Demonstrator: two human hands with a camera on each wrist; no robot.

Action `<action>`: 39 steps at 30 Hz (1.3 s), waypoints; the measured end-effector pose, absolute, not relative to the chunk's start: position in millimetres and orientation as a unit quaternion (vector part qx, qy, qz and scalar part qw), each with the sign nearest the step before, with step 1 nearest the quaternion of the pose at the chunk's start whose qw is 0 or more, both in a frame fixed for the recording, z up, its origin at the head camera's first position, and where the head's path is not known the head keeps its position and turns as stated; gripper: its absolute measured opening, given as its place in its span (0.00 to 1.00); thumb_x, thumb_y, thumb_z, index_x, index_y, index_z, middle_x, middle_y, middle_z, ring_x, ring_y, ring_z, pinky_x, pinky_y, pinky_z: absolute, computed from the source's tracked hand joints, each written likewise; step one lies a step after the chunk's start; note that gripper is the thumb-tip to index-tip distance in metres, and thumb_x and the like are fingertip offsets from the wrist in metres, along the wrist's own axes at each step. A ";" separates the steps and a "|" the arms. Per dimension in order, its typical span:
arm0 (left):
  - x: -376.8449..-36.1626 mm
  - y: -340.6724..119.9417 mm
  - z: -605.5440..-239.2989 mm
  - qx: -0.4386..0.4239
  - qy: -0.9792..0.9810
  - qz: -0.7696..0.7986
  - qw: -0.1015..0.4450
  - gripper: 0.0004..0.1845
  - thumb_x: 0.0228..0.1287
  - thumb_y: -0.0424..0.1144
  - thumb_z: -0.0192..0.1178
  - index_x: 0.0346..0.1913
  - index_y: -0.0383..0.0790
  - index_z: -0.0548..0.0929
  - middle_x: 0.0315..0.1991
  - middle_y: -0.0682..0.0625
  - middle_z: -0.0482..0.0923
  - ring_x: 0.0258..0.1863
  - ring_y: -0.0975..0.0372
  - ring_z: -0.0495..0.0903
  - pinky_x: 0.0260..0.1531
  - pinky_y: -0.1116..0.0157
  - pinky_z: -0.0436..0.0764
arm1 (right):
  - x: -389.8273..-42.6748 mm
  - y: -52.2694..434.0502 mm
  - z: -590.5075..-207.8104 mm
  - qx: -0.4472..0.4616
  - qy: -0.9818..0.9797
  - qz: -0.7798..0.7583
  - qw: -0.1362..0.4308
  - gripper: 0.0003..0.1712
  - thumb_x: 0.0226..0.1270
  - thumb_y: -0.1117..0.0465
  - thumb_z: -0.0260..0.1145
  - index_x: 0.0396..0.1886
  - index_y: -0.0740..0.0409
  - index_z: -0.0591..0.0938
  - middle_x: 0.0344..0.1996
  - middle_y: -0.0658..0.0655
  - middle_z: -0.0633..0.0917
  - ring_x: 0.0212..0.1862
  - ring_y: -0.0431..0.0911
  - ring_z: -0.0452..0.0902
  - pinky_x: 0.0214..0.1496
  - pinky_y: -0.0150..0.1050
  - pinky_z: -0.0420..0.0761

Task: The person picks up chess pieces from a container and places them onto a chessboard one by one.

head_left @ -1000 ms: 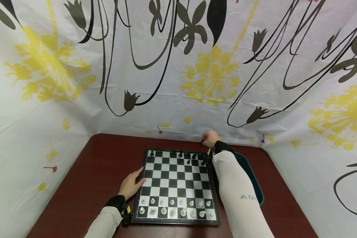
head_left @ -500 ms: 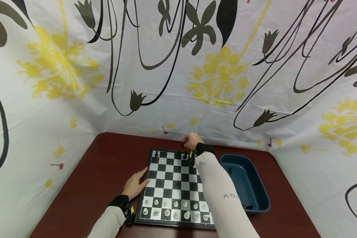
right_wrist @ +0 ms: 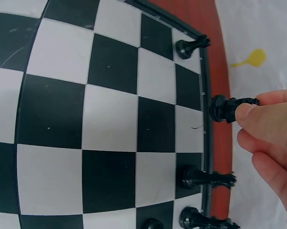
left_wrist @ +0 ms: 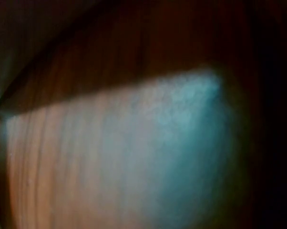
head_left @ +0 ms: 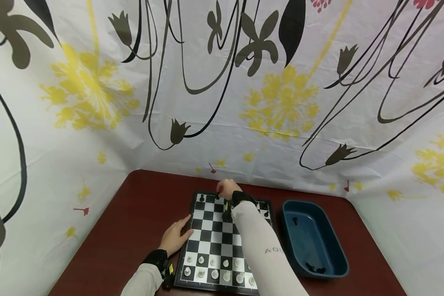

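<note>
My right hand point(head_left: 228, 188) is over the far edge of the chessboard point(right_wrist: 110, 117), pinching a black chess piece point(right_wrist: 223, 109) between thumb and fingers. The piece's wide base shows and its top is partly covered by the fingertips. In the right wrist view it overlaps the board's rim, between a black piece in the corner point(right_wrist: 190, 46) and a taller black piece point(right_wrist: 205, 178). My left hand point(head_left: 175, 236) rests at the board's left edge with fingers extended, holding nothing. White pieces point(head_left: 215, 274) stand in two rows at the near side; my right sleeve hides part of the board.
A blue plastic bin point(head_left: 316, 242) stands right of the board, with a few black pieces point(head_left: 311, 267) lying in it. Behind the dark red table point(head_left: 148, 205) hangs a white floral cloth point(head_left: 207, 107). The left wrist view is a blurred close look at wood grain.
My right hand has moved left along the board's far edge with the black chess piece, then in towards the board. The blue bin has come out from behind my sleeve. The left hand stays at the edge.
</note>
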State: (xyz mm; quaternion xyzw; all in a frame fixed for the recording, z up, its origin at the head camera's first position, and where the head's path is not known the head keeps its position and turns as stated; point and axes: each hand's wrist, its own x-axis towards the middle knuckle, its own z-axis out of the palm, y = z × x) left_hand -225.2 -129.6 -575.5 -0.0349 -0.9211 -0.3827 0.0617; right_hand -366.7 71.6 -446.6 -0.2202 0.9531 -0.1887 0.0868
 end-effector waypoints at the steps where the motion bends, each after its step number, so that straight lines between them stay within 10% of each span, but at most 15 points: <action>1: -224.0 -128.3 -576.6 -0.036 -0.920 -0.385 0.060 0.31 0.58 0.53 0.58 0.64 0.48 0.67 0.57 0.44 0.72 0.55 0.50 0.71 0.52 0.50 0.71 | -365.5 72.1 -450.4 -0.216 0.955 -0.186 0.085 0.06 0.52 0.69 0.68 0.31 0.58 0.83 0.27 0.53 0.82 0.29 0.43 0.75 0.29 0.35 0.75; 27: -216.9 -113.1 -578.6 -0.055 -0.917 -0.392 0.050 0.31 0.59 0.54 0.56 0.65 0.48 0.67 0.58 0.44 0.71 0.56 0.51 0.71 0.51 0.50 0.71 | -359.8 73.7 -482.2 -0.199 0.961 -0.178 0.066 0.07 0.50 0.68 0.69 0.31 0.57 0.84 0.30 0.52 0.83 0.32 0.44 0.77 0.34 0.39 0.78; 39: -228.6 -132.3 -576.3 -0.039 -0.921 -0.383 0.060 0.32 0.59 0.54 0.58 0.65 0.48 0.67 0.58 0.44 0.71 0.56 0.50 0.70 0.52 0.50 0.70 | -374.3 90.3 -437.1 -0.209 0.961 -0.171 0.060 0.16 0.64 0.63 0.59 0.50 0.60 0.79 0.48 0.59 0.80 0.48 0.51 0.76 0.49 0.46 0.75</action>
